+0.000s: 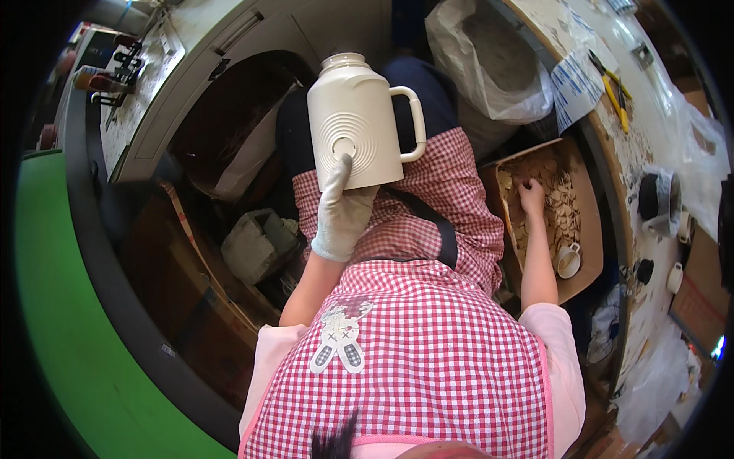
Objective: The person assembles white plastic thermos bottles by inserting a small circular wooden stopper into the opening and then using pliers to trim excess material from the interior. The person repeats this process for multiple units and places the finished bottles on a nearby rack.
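Note:
My left hand (342,222), in a pale work glove, grips a cream thermos jug (348,126) from below. The thumb lies on the ringed front of its body. The jug stands nearly upright above my lap, its handle to the right and its neck at the top. My right hand (533,200) is bare and reaches into a cardboard box (592,268) at my right. Many small cream plastic pieces (562,206) lie around it there. Its fingers are curled together among them; whatever they hold is too small to make out. A white cup-like part (568,262) sits nearer in the box.
A white plastic bag (489,69) stands open beyond the box. On the right-hand worktop (604,164) lie yellow-handled pliers (615,99) and a clear plastic bag (692,145). A green surface (84,321) runs along my left. A grey block-like object (260,241) sits low beside my left forearm.

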Available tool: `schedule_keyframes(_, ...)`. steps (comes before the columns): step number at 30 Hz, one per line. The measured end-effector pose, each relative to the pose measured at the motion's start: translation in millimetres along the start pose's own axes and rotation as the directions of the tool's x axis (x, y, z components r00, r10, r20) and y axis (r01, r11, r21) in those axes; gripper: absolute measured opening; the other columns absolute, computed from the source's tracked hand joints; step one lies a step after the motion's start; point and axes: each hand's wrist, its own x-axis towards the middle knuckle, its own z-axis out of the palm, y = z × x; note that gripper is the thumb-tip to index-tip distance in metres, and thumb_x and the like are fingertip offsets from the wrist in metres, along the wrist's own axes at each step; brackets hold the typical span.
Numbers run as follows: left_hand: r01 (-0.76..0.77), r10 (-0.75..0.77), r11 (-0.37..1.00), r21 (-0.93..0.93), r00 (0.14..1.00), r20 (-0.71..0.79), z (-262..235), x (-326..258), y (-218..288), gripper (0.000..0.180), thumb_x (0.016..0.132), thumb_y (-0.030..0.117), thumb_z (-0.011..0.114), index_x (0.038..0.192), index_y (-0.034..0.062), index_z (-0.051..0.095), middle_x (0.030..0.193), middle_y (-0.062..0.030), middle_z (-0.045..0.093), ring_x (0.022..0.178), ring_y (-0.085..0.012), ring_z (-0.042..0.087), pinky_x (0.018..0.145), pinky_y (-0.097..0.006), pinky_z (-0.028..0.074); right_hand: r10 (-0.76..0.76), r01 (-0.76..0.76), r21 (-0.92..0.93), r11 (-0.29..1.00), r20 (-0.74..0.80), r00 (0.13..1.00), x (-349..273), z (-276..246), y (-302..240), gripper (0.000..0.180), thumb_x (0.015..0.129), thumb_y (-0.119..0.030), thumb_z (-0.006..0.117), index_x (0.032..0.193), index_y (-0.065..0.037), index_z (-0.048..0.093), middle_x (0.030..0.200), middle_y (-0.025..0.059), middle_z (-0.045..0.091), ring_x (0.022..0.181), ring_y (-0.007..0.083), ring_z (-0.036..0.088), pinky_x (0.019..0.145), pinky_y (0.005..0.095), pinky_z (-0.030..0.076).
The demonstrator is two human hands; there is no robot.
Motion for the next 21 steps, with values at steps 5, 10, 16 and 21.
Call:
schedule_keyframes(5,-0.012,0.008,0.999,-0.049,0.996,-0.084,3.1,5.5,15.1,0.046,0.101,0.022,0.068,0.141,0.0063,0.051,0.138,-0.0102,0.060,0.129,-0.0230,0.059,0.110,-0.042,0.050,0.111,-0.106,0.231,0.967,-0.010,0.994,-13.8,-31.0,-24.6,0.025,0.095,-0.022,0.074,0.107,0.000,0.069,0.097,0.0115,0.074,0.079,0.0210,0.069,0.070,0.0316,0.052)
schedule_keyframes(10,-0.019,0.038,0.969,0.246,0.996,-0.075,7.0,3.6,10.1,0.046,0.103,0.023,0.065,0.144,0.0066,0.050,0.139,-0.0097,0.060,0.126,-0.0211,0.061,0.106,-0.040,0.052,-0.103,-0.127,0.892,0.434,0.189,0.977,-63.8,-79.2,-191.1,0.036,0.099,-0.013,0.071,0.132,0.002,0.065,0.111,0.0066,0.073,0.087,0.0059,0.065,0.072,0.0188,0.052)
schedule_keyframes(16,-0.011,0.016,0.985,0.173,0.999,-0.030,15.5,5.8,15.1,0.048,0.108,0.030,0.056,0.148,0.0053,0.047,0.139,-0.0090,0.060,0.125,-0.0187,0.060,0.108,-0.037,0.049,-0.519,-0.159,0.821,0.549,0.483,0.705,-133.2,-36.7,-391.1,0.020,0.094,-0.005,0.075,0.114,0.001,0.073,0.092,0.0041,0.074,0.076,0.0065,0.064,0.070,0.0205,0.052)
schedule_keyframes(21,-0.088,0.104,0.966,0.244,0.993,-0.051,12.9,4.8,16.6,0.045,0.106,0.023,0.061,0.146,0.0045,0.049,0.135,-0.0102,0.062,0.120,-0.0183,0.063,0.103,-0.033,0.052,-0.471,0.027,0.659,0.752,0.509,0.720,-136.9,-14.8,-418.6,0.019,0.092,-0.010,0.079,0.109,-0.001,0.075,0.096,0.0051,0.076,0.082,0.0090,0.071,0.074,0.0222,0.057)
